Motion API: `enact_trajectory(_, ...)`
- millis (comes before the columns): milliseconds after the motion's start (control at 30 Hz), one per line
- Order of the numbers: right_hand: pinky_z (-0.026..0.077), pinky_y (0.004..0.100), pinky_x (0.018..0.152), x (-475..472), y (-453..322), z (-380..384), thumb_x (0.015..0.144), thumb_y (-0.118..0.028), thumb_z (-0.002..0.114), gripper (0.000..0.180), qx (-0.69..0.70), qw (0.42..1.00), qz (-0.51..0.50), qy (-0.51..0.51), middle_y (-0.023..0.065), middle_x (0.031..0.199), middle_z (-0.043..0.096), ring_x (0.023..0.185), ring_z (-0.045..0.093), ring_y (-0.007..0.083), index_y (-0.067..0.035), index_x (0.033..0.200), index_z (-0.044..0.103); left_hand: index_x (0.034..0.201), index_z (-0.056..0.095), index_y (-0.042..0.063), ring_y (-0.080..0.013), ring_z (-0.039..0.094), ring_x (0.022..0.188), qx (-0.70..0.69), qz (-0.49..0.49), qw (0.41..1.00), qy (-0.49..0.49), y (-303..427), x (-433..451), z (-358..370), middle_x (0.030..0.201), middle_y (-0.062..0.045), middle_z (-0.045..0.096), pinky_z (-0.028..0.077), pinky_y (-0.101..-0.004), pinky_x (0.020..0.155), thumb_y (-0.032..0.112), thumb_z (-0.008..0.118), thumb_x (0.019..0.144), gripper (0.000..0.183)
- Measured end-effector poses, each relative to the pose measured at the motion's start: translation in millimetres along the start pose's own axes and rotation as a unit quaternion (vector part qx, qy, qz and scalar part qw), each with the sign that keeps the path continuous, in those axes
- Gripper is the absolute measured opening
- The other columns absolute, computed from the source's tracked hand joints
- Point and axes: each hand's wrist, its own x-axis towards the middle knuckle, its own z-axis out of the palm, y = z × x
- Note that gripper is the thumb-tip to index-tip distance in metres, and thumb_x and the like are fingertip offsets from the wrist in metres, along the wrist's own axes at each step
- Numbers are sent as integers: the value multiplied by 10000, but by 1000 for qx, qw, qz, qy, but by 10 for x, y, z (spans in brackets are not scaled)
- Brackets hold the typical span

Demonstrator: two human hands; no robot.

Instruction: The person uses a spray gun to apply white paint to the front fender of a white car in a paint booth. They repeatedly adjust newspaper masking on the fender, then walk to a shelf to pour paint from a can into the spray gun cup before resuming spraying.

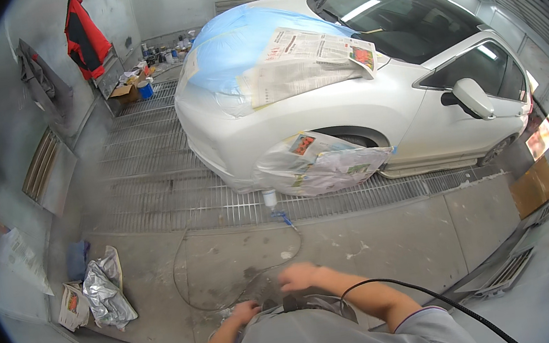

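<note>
My right hand (298, 276) is in front of my waist, blurred, with nothing visible in it. My left hand (246, 311) sits lower, beside my waist; its fingers are partly hidden. Ahead of both hands, a spray gun (282, 215) with a blue body and a white cup (269, 198) rests by the front wheel, apart from my hands. From it a thin air hose (175, 265) loops over the floor toward me. Beyond stands a white car (393, 88), its bonnet covered with blue masking film (241, 40) and newspaper (303, 71). More newspaper and film (341, 168) cover the front wheel.
Floor grating (148, 162) runs under the car. Crumpled silver sheeting (106, 295) and newspaper (73, 307) lie at the left wall. Cans (168, 56) and a cardboard box (125, 93) stand in the far corner. A red and black jacket (85, 40) hangs there. Cardboard (534, 186) leans right.
</note>
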Motion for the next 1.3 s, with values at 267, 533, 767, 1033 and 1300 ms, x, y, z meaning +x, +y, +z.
enact_trajectory(267, 549, 501, 979, -859, 2201, -2158, 883, -462, 715, 482, -91, 975, 198, 53, 190, 1201, 755, 1137, 709, 372, -132, 1232, 765, 1103, 795, 77, -335, 765, 895, -70, -266, 952, 136, -1867, -592, 78, 1018, -169, 785, 602, -455, 861, 369, 667, 860, 401)
enact_trajectory(533, 577, 466, 888, -986, 3799, -5468, 949, -398, 713, 460, -97, 743, 242, 616, 183, 1032, 781, 991, 749, 364, -29, 1222, 723, 1040, 766, 20, -177, 723, 715, -189, -285, 909, 237, -855, -138, 262, 876, -87, 763, 569, -329, 641, 238, 685, 935, 254)
enact_trajectory(767, 537, 541, 916, -654, 5423, -6776, 926, -483, 708, 606, 285, 703, 359, 543, 182, 1177, 737, 1070, 721, 354, 30, 1245, 679, 1165, 747, 36, -139, 697, 738, -424, -262, 837, 225, 1078, 680, 472, 903, -44, 744, 530, -293, 609, 254, 675, 993, 287)
enact_trajectory(1033, 627, 508, 833, -323, 5727, -7582, 990, -314, 703, 391, 545, 665, 188, 474, 132, 1101, 755, 940, 764, 288, -3, 1226, 674, 1206, 745, 33, -154, 719, 764, -475, -296, 785, 264, 1887, 1181, 556, 932, -73, 758, 522, -302, 631, 234, 670, 977, 314)
enact_trajectory(1300, 595, 427, 949, -303, 5467, -8174, 1018, -154, 649, 357, 571, 711, 43, 407, 155, 1231, 724, 1054, 734, 273, 29, 1322, 611, 1206, 757, 25, -219, 769, 803, -452, -306, 790, 279, 1875, 1292, 475, 958, -133, 791, 587, -366, 774, 281, 684, 944, 373)
